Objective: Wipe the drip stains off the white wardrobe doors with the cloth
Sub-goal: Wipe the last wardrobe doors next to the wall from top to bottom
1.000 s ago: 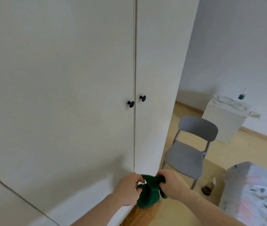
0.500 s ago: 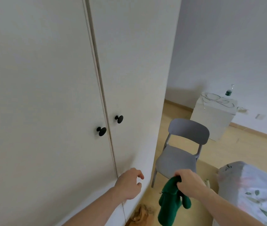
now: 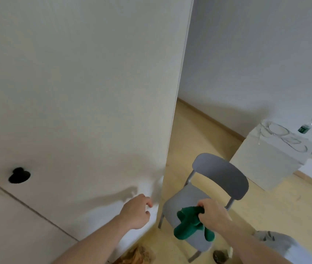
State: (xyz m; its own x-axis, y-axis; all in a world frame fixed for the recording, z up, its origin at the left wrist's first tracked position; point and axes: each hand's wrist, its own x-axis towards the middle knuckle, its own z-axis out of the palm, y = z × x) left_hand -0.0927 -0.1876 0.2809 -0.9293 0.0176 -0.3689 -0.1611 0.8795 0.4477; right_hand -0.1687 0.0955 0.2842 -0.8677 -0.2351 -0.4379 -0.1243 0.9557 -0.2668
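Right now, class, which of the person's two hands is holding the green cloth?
The right hand: its fingers curl round the green cloth, which hangs over the grey chair. The left hand holds nothing, close to the white wardrobe door.

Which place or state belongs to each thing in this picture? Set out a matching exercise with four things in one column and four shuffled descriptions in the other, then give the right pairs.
Things
1. green cloth
2. grey chair
3. black knob
4. bottle

Descriptions
a. stands on the white cabinet by the far wall
b. fixed to the wardrobe door, at the left of the picture
c. hangs from the right hand
d. stands on the wooden floor beside the wardrobe's end

Pairs: 1-c, 2-d, 3-b, 4-a
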